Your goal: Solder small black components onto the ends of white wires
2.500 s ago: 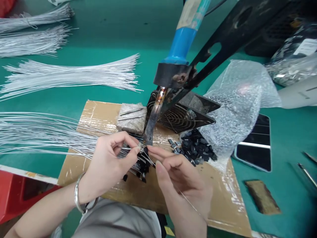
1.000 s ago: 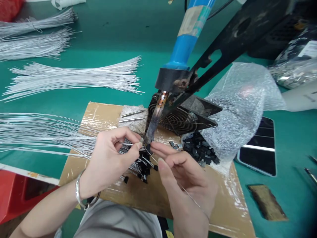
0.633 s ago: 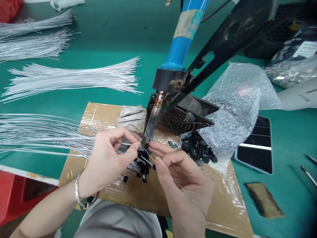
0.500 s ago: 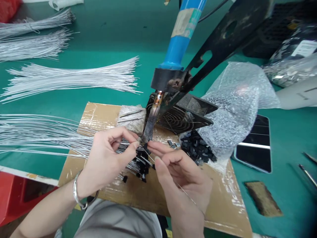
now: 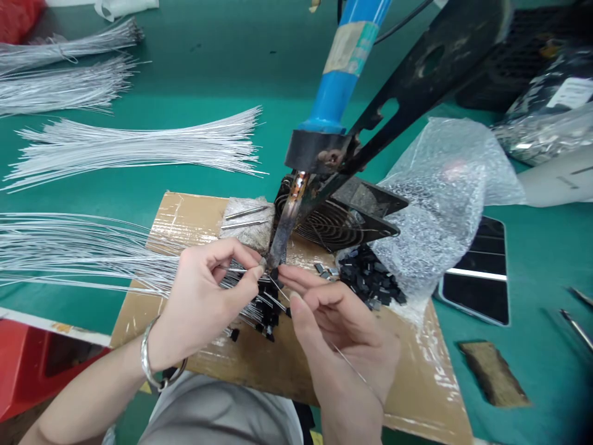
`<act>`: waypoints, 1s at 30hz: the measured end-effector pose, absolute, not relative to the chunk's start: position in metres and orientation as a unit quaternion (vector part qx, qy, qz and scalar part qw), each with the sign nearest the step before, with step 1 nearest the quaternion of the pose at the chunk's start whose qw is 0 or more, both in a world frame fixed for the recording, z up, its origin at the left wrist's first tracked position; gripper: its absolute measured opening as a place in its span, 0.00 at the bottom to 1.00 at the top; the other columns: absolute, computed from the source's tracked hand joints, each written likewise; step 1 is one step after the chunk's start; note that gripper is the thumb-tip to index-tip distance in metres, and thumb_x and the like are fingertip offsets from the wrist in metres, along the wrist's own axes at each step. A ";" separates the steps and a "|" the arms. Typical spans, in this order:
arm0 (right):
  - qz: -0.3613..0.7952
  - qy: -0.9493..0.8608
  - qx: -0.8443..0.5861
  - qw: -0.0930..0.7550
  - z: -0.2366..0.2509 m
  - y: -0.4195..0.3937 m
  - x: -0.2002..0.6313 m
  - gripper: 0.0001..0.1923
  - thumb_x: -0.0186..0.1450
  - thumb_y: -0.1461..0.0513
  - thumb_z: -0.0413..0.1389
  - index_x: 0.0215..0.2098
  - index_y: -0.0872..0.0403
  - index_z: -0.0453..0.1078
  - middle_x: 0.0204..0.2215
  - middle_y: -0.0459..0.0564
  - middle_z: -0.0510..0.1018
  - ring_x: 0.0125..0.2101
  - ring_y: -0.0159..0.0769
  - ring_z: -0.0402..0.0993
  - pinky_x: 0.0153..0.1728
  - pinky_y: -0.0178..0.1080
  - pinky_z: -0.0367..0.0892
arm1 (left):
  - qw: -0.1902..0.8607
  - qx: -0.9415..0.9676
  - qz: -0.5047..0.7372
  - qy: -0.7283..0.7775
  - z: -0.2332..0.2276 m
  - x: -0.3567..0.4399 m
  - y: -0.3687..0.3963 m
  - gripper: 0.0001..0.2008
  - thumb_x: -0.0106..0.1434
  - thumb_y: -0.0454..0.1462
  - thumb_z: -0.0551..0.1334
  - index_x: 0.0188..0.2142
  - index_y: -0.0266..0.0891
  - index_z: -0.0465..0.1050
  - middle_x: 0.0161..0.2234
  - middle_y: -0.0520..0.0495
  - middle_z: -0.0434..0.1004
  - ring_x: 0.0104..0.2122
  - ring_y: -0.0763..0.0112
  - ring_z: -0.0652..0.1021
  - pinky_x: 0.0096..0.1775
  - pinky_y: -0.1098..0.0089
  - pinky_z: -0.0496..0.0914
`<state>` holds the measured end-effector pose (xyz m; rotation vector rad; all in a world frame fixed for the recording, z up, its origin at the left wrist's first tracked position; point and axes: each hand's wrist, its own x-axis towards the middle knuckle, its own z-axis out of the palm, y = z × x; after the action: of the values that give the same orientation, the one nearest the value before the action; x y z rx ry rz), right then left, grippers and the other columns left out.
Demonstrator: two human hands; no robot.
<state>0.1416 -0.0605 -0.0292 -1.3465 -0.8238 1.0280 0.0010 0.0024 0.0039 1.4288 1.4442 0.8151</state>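
A blue-handled soldering iron (image 5: 330, 99) is clamped in a black metal stand (image 5: 398, 105), its dark tip (image 5: 280, 241) pointing down between my hands. Just left of the tip, my left hand (image 5: 208, 287) pinches a thin grey wire (image 5: 235, 269) between thumb and forefinger. My right hand (image 5: 345, 327) is closed on a thin strand of solder wire (image 5: 354, 368), which crosses the palm and runs up toward the tip. The exact contact at the tip is covered by fingertips. Below lie several wires with black ends (image 5: 269, 315).
A cardboard sheet (image 5: 426, 383) covers the green table. On it are a pad with metal rods (image 5: 245, 232), a black fan (image 5: 333, 222) and small black pieces (image 5: 368, 275). Wire bundles (image 5: 139, 145) lie left; bubble wrap (image 5: 440, 185), a phone (image 5: 477, 272) and a brown sponge (image 5: 493, 374) are right.
Both hands keep their grips and stay nearly in place at the iron's tip. The whole view has shifted very slightly.
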 end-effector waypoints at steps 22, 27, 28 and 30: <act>0.434 -0.338 -0.589 0.592 -0.026 -0.061 0.136 0.11 0.68 0.63 0.64 0.28 0.50 0.71 0.45 0.49 0.88 0.47 0.36 0.85 0.52 0.37 0.78 | 0.454 0.588 0.318 0.589 0.003 0.000 0.003 0.04 0.58 0.33 0.65 0.26 0.39 0.76 0.31 0.48 0.84 0.29 0.70 0.76 0.27 0.69 0.63; 0.429 -0.340 -0.596 0.588 -0.025 -0.061 0.135 0.11 0.68 0.63 0.64 0.27 0.50 0.72 0.44 0.49 0.87 0.46 0.36 0.85 0.50 0.37 0.78 | 0.450 0.589 0.324 0.588 0.003 -0.001 0.002 0.04 0.58 0.33 0.65 0.27 0.39 0.77 0.31 0.48 0.84 0.29 0.69 0.78 0.29 0.69 0.66; 0.429 -0.340 -0.598 0.586 -0.025 -0.061 0.135 0.11 0.67 0.63 0.64 0.27 0.50 0.71 0.44 0.49 0.87 0.45 0.37 0.86 0.50 0.38 0.79 | 0.450 0.588 0.324 0.589 0.003 -0.001 0.002 0.04 0.57 0.33 0.65 0.27 0.39 0.77 0.31 0.48 0.84 0.29 0.69 0.78 0.29 0.69 0.67; 0.426 -0.343 -0.601 0.582 -0.025 -0.061 0.136 0.11 0.67 0.63 0.64 0.27 0.50 0.71 0.44 0.49 0.88 0.45 0.37 0.86 0.50 0.39 0.79 | 0.450 0.587 0.322 0.591 0.003 -0.002 0.002 0.04 0.57 0.33 0.65 0.27 0.39 0.77 0.32 0.47 0.84 0.30 0.68 0.79 0.30 0.69 0.67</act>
<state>0.1356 -0.0608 -0.0249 -1.4040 -0.8003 0.9955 -0.0018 0.0023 0.0031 1.4509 1.4609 0.7970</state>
